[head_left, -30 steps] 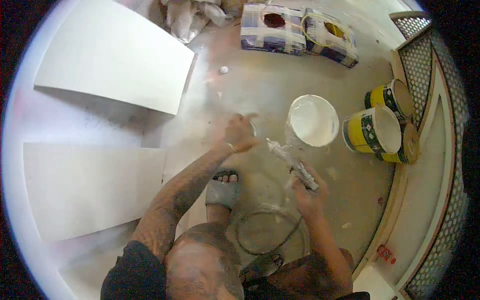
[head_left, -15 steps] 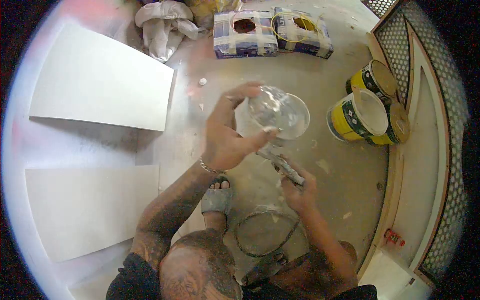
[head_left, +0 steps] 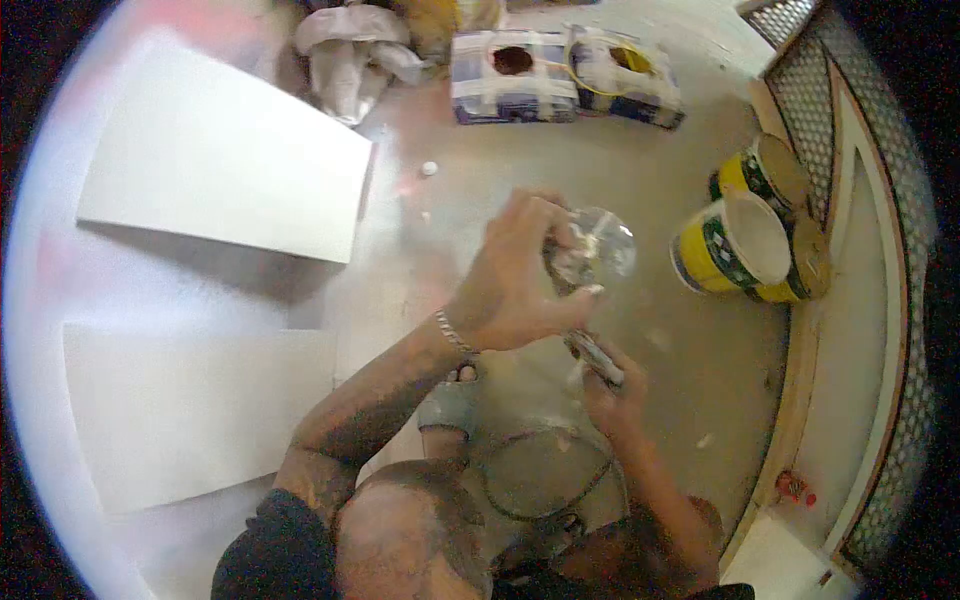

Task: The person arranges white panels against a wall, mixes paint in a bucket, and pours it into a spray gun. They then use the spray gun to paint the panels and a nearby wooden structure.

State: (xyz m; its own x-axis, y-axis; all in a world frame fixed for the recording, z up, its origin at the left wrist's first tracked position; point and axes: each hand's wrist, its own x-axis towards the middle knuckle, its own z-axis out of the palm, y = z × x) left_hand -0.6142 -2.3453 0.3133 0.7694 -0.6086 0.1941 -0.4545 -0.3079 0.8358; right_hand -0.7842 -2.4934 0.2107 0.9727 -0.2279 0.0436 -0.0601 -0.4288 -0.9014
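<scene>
My left hand (head_left: 525, 275), with a chain bracelet at the wrist, is wrapped round a clear, shiny round container (head_left: 600, 245) above the floor. Its contents are blurred. Just below and to the right, my right hand (head_left: 615, 390) grips a whitish, paint-covered tool (head_left: 598, 360) that points up toward my left thumb. What kind of tool it is cannot be made out. A dark hose (head_left: 540, 515) loops on the floor below my hands.
Two white panels (head_left: 225, 150) (head_left: 200, 410) lie at the left. Taped blue boxes (head_left: 513, 95) and a pale cloth bag (head_left: 350, 55) are at the top. Yellow-black buckets (head_left: 705, 250) stand at the right beside a perforated panel (head_left: 870, 150). My sandalled foot (head_left: 447, 408) is below.
My left hand has turned and moved right and down with the clear container. The white round rim seen beside it before no longer shows. My right hand has shifted slightly right and down; the view has shifted too.
</scene>
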